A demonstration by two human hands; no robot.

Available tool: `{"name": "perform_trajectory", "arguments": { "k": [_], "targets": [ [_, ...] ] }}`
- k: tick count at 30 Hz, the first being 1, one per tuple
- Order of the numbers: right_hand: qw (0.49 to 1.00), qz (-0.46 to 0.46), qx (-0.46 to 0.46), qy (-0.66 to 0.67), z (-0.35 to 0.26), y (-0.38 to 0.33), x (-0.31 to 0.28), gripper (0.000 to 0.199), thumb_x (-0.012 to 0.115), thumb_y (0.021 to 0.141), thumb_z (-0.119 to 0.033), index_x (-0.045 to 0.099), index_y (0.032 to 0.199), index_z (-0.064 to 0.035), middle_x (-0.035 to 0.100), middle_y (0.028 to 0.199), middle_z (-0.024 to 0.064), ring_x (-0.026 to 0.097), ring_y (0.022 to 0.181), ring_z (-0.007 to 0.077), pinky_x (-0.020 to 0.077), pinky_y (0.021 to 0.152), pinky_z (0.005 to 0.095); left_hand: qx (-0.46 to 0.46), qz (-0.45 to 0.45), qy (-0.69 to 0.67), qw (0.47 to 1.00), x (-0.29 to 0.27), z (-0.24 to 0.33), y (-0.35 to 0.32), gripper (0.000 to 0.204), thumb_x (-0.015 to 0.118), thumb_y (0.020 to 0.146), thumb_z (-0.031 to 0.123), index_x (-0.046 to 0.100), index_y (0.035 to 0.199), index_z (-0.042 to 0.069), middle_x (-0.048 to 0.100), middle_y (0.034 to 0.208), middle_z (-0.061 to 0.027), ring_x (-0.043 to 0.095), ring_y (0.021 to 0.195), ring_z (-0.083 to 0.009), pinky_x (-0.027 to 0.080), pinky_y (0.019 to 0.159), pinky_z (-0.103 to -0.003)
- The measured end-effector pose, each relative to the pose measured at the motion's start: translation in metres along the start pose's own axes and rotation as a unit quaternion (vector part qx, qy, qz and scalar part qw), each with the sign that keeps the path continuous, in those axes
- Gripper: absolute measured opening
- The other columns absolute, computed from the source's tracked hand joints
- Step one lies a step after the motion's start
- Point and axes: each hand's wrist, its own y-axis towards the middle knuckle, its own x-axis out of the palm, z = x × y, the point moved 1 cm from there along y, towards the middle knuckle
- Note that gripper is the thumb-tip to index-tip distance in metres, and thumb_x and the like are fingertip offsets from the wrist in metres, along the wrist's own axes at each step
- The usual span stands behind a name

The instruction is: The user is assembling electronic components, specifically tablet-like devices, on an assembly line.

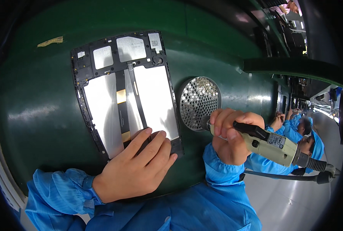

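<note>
A black tablet housing (88,72) with large silvery-white panels lies on the green work surface, slightly turned. My left hand (136,171) rests on its near end, fingers stretched out and slightly apart, gripping nothing. Clear film strips (131,104) and a dark ribbon with gold patches (121,115) run down its middle. In my right hand (233,133) is a pale green electric screwdriver (283,148), its tip end pointing left at the near edge of a round screw tray (196,111). Small silvery screws (207,85) are heaped at the tray's far side. The screwdriver's bit is hidden or too small to make out.
A torn tan scrap (50,41) lies at the far left. The screwdriver's cable (287,176) trails at the right. A dark green rail (291,66) crosses the right side. Beyond, co-workers in blue (314,146) sit along the bench.
</note>
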Motion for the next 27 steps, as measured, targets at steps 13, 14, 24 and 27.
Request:
{"name": "perform_trajectory", "arguments": {
  "k": [13,14,24,27],
  "targets": [
    [0.996,-0.032,-0.076,-0.031,-0.043,-0.014,0.012,0.033,0.062,0.08,-0.008,0.047,0.109,-0.0078,0.05,0.061,0.0041,0.052,0.051,0.0177,0.0445,0.051,0.0347,-0.004,-0.002,-0.006,1.0,0.001,-0.001,-0.003,0.028,0.059,0.082,0.014,0.069,0.108,0.007,0.059,0.115,-0.019,0.052,0.116,-0.0358,0.036,0.103,-0.054],
    [0.996,-0.057,-0.062,-0.031,-0.044,-0.019,0.012,0.032,0.062,0.079,-0.006,0.047,0.108,-0.0067,0.051,0.061,0.0046,0.053,0.052,0.0183,0.0456,0.051,0.0356,-0.007,-0.004,-0.016,1.0,0.001,-0.001,-0.001,0.028,0.059,0.082,0.014,0.069,0.107,0.006,0.059,0.114,-0.0194,0.052,0.116,-0.0358,0.036,0.103,-0.054],
    [0.993,-0.115,-0.035,-0.004,-0.037,-0.03,0.023,0.031,0.06,0.075,0.005,0.047,0.102,-0.0003,0.053,0.062,0.0081,0.055,0.051,0.0206,0.0492,0.052,0.038,-0.02,0.006,-0.021,1.0,0.001,0.001,0.001,0.023,0.061,0.083,0.015,0.071,0.102,0.006,0.059,0.113,-0.019,0.052,0.116,-0.0352,0.038,0.102,-0.053],
    [0.992,-0.12,-0.027,0.004,-0.034,-0.031,0.023,0.032,0.06,0.073,0.006,0.047,0.102,0.0,0.054,0.062,0.0089,0.055,0.051,0.021,0.0493,0.052,0.0384,-0.012,0.005,-0.012,1.0,0.002,0.0,0.001,0.022,0.061,0.084,0.015,0.071,0.102,0.007,0.059,0.114,-0.0186,0.052,0.116,-0.0347,0.037,0.102,-0.052]
  ]
}}
